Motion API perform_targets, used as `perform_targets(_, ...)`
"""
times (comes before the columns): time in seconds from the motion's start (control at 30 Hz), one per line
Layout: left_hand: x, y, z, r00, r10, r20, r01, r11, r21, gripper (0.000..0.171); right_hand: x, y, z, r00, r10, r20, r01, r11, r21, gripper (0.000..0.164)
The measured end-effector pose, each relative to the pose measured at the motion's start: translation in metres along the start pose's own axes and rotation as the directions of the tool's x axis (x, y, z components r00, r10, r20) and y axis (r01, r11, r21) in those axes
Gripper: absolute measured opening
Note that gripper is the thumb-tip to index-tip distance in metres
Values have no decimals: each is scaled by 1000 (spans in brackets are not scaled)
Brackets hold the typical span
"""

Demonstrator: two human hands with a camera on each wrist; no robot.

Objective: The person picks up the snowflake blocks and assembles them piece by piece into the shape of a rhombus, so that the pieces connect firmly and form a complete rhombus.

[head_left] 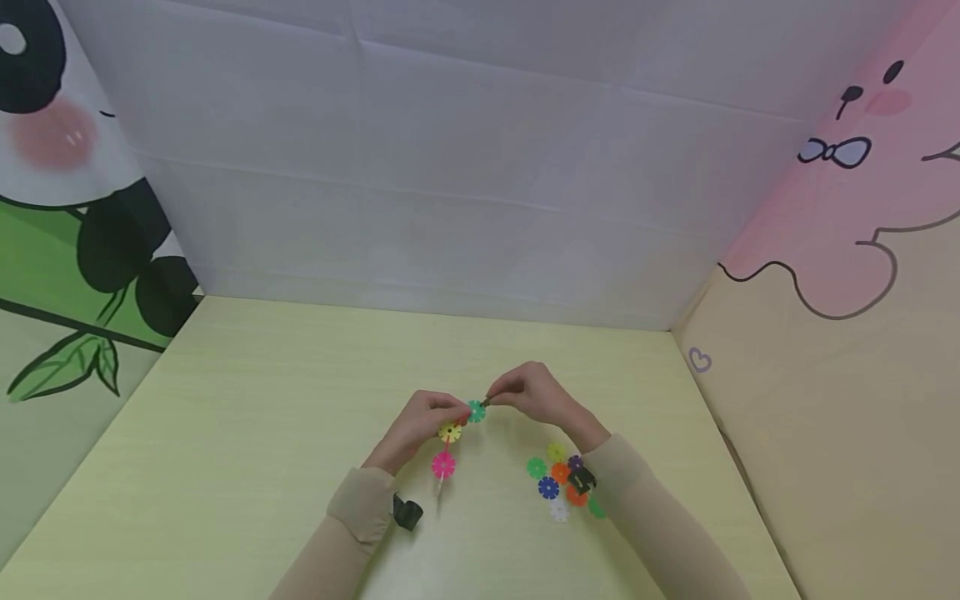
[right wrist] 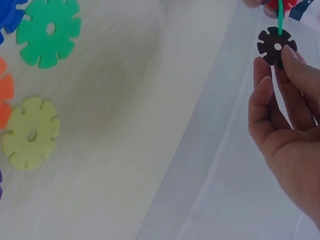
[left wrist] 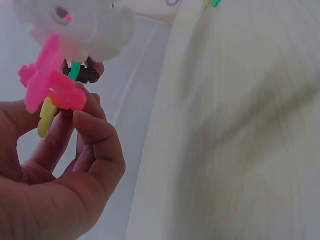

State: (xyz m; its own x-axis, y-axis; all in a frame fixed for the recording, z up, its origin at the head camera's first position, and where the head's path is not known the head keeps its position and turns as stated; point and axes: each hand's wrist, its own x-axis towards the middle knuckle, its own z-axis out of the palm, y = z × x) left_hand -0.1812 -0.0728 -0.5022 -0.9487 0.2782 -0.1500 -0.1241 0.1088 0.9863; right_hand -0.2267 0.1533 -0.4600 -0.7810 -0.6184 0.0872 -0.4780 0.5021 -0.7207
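Note:
Notched plastic snowflake discs are joined edge to edge in a chain held above the table. My left hand (head_left: 416, 423) pinches the chain near a red disc (right wrist: 287, 5), mostly covered by the fingers. From it hang a yellow disc (head_left: 450, 425), a pink disc (head_left: 443, 465) and a white disc (left wrist: 100, 37). A green disc (head_left: 476, 411) stands out to the right of the left fingertips. My right hand (head_left: 536, 395) pinches a dark brown disc (right wrist: 267, 46) between thumb and fingers. Its edge meets the green disc; how deep the notches engage I cannot tell.
Several loose discs lie on the table by the right forearm, among them a blue disc (head_left: 549, 488), a green one (head_left: 536, 467) and a yellow one (right wrist: 31, 150). A white sheet (head_left: 480, 183) rises behind the table (head_left: 300, 358); printed panels stand at both sides.

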Motion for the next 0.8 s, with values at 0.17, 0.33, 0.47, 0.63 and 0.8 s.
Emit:
perform_targets(0.17,1,-1,0,1000,17,7,-17,1000,-10,20,2,-6,-1,1000,-16,-6,16,1000,-24,6)
perform_targets(0.33,1,-1,-1,1000,27,8,-27,1000,-11,19,3,-7,0,1000,-4,-14,3,999,-38,5)
perform_targets(0.47,0,-1,-2,1000,28,8,-28,999,-19,17,5,-5,2,1000,0,0,0,1000,-16,6)
perform_targets(0.63,0,-1,-3,999,30,14,-29,997,-67,18,5,-5,4,1000,-6,14,6,1000,8,6)
perform_targets(0.8,1,-2,-4,1000,18,-3,-18,994,-110,19,6,-6,6,999,-33,-8,33,999,3,6)
